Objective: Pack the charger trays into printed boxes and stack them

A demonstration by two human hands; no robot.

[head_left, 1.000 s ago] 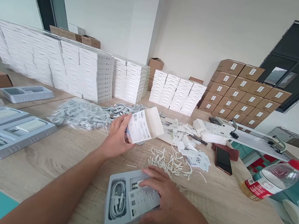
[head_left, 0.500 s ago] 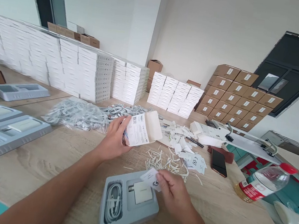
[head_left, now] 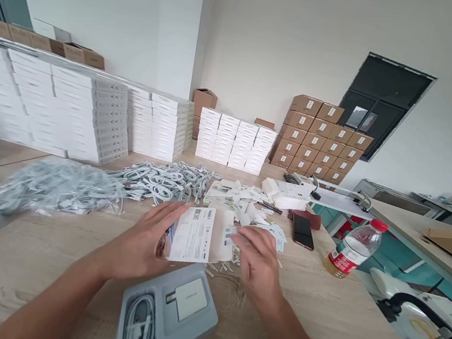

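My left hand (head_left: 144, 239) grips a white printed box (head_left: 194, 235) by its left side, fingers over the top. The box's end flap stands open toward the right. My right hand (head_left: 258, 258) pinches a small white printed card (head_left: 228, 236) at that open end, just over the flap. Below the hands a grey plastic tray (head_left: 169, 333) rests on the table. In its left compartment lies a coiled white cable (head_left: 140, 326). A white charger plug (head_left: 190, 299) sits in the other compartment.
Loose cables (head_left: 165, 180) and a bagged bundle of cables (head_left: 59, 185) lie behind. Paper slips (head_left: 247, 200), a phone (head_left: 302, 231) and a red-capped bottle (head_left: 355, 249) are to the right. White box stacks (head_left: 230, 139) and brown cartons (head_left: 314, 140) stand at the back.
My right hand has brought the card up from above the tray to the box's open end. The box in my left hand has come lower and closer. The view has turned right.
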